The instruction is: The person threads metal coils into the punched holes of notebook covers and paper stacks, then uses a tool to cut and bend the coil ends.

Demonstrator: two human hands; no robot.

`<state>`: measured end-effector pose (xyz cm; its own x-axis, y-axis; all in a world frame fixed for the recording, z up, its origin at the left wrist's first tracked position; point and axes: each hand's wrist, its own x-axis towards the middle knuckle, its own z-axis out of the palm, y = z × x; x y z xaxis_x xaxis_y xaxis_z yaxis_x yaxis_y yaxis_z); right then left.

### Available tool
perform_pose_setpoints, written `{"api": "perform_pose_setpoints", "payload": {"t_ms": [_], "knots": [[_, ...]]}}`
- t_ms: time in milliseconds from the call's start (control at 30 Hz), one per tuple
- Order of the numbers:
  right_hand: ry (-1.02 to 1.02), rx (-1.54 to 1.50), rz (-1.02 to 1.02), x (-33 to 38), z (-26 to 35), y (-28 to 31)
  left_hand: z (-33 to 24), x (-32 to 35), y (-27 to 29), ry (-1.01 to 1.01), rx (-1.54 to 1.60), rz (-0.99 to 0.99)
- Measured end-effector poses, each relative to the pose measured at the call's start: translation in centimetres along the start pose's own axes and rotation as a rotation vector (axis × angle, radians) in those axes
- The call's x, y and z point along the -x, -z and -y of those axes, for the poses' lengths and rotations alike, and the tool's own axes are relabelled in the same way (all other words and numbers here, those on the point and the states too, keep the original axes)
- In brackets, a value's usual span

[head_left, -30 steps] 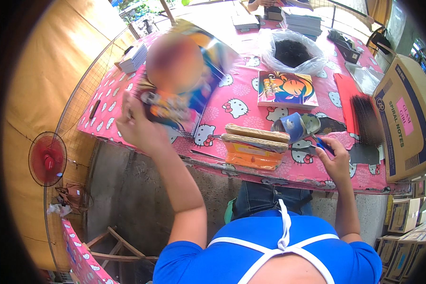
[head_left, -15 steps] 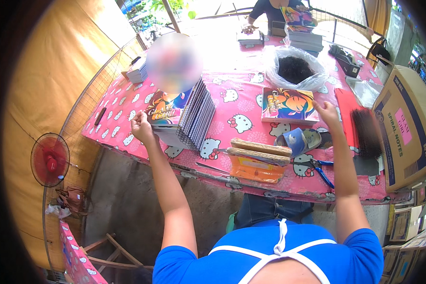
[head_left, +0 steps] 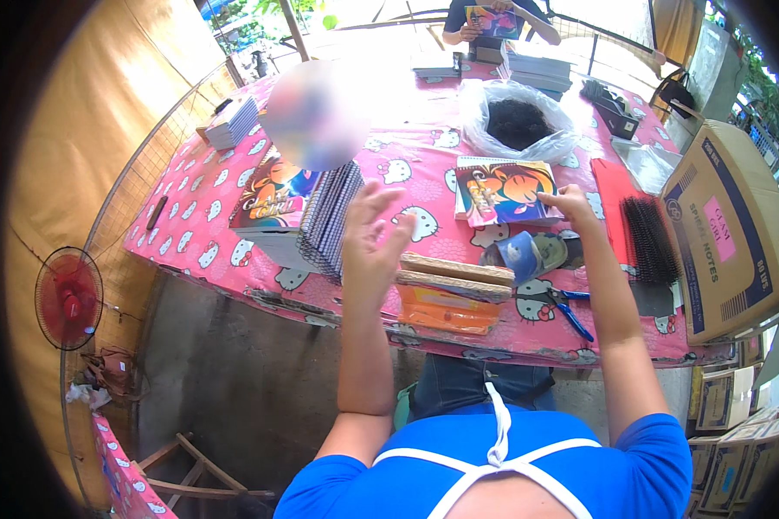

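Observation:
My right hand pinches the right edge of a notebook with a colourful illustrated cover, lying on the pink table. Its spiral edge faces away from me. My left hand hovers over the table's near part, fingers spread and holding nothing. Just left of it stands a tall stack of spiral notebooks with similar covers, partly hidden by a blurred patch. In front of me sits an orange-wrapped block with brown board on top. Beside it are a blue cup-like holder lying down and blue-handled pliers.
A plastic bag of black coils sits beyond the notebook. Black spiral coils and a cardboard box stand at the right. Another person holds a notebook across the table. A red fan is at the left.
My left hand has left the notebook stack and moved right, its fingers spreading. My right hand has closed from spread fingers onto the single notebook's edge. The other person has raised a notebook.

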<state>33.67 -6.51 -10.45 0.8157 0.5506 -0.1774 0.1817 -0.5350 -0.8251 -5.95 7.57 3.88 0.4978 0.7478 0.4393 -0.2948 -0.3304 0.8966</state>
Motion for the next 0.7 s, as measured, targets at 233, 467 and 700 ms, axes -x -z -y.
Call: {"api": "perform_pose_setpoints", "payload": {"t_ms": [233, 467, 700], "knots": [[-0.034, 0.120, -0.218, -0.9, 0.9, 0.1, 7.3, 0.5, -2.4, 0.143, 0.028, 0.038], [-0.062, 0.233, -0.325, 1.7, 3.4, -0.3, 7.8, 0.5, -1.3, 0.167, -0.004, 0.060], [0.020, 0.043, -0.366, 1.7, 1.6, 0.0, 8.8, 0.7, -1.2, 0.159, 0.071, 0.039]]}}
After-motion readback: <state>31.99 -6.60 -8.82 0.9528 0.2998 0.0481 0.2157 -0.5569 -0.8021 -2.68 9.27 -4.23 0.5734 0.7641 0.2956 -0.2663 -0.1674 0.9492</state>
